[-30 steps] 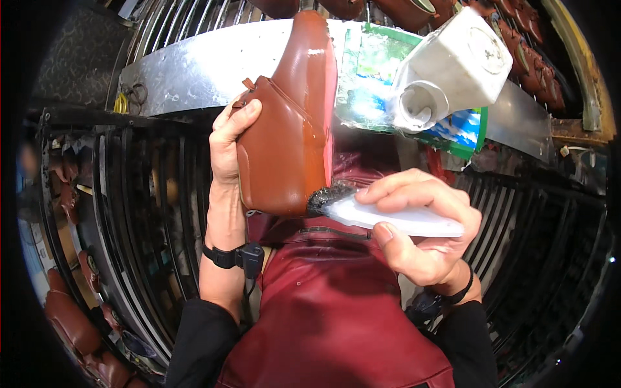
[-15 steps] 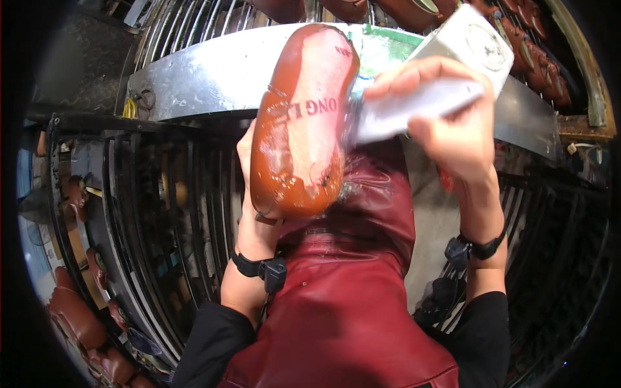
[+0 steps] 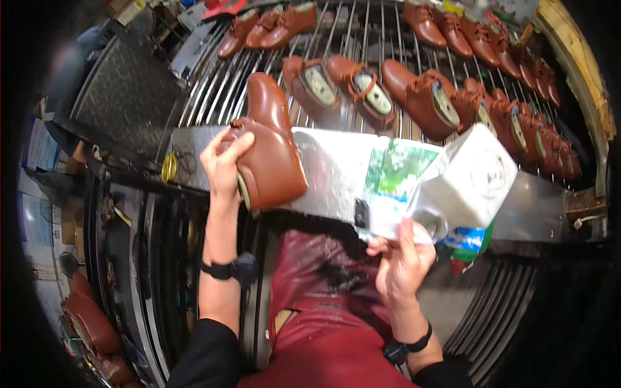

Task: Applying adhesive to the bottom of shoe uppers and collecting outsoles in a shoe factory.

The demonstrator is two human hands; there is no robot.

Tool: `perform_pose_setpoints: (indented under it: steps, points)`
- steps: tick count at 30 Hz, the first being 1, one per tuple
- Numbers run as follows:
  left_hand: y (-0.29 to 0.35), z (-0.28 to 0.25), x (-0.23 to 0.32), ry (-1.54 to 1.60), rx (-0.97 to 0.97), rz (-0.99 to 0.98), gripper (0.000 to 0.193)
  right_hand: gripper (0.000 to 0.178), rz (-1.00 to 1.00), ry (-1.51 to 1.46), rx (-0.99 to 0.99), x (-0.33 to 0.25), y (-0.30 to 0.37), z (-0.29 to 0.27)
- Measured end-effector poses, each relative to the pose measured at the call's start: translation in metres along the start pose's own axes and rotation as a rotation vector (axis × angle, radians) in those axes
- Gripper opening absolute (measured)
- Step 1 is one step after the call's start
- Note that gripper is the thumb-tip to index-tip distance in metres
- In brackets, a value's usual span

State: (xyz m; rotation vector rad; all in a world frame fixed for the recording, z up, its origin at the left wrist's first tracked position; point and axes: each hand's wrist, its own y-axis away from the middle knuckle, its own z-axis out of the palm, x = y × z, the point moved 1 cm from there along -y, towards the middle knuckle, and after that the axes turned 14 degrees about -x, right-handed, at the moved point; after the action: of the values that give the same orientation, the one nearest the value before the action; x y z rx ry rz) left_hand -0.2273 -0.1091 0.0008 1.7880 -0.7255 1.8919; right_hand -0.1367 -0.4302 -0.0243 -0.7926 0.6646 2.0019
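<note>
A glossy brown lace-up shoe [image 3: 275, 152] stands over the metal ledge at left, its toe pointing away from me and its upper facing up. My left hand [image 3: 223, 165] is closed round its left side near the laces. My right hand [image 3: 404, 265] pinches a flat white brush [image 3: 381, 223] with a dark end, low beside a white angular plastic container [image 3: 482, 174]. The fingers partly hide the brush. Under it, a green-and-white printed sheet [image 3: 401, 168] lies on the ledge.
The bare metal ledge [image 3: 330, 171] runs across in front of me. Behind it, a rack of metal bars [image 3: 226, 90] carries rows of brown shoes [image 3: 420, 97]. A yellow loop [image 3: 169, 167] hangs at the ledge's left end. More brown shoes [image 3: 90, 317] are at lower left.
The shoe was held sole up over my lap; it is now turned upper up and moved left to the ledge. My right hand has drawn the brush from the sole down beside the container.
</note>
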Motion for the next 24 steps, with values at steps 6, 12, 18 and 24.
perform_pose_setpoints:
  steps: [6,12,18,24]
  points:
    - [-0.214,-0.033,-0.01,-1.108,0.074,-0.275,0.062,0.021,-0.104,0.08,0.022,-0.029,0.005,-0.005]
    - [-0.253,-0.011,-0.031,-1.341,0.047,-0.444,0.067,0.022,-0.081,0.14,0.022,-0.021,-0.007,-0.001]
    - [-0.099,-0.026,0.045,-1.118,0.004,0.039,0.076,0.025,-0.093,0.062,0.031,-0.019,-0.016,-0.022]
    - [0.127,-0.17,0.336,-2.121,0.57,-0.186,0.061,0.027,-0.06,0.17,-0.09,-0.038,0.0,-0.053]
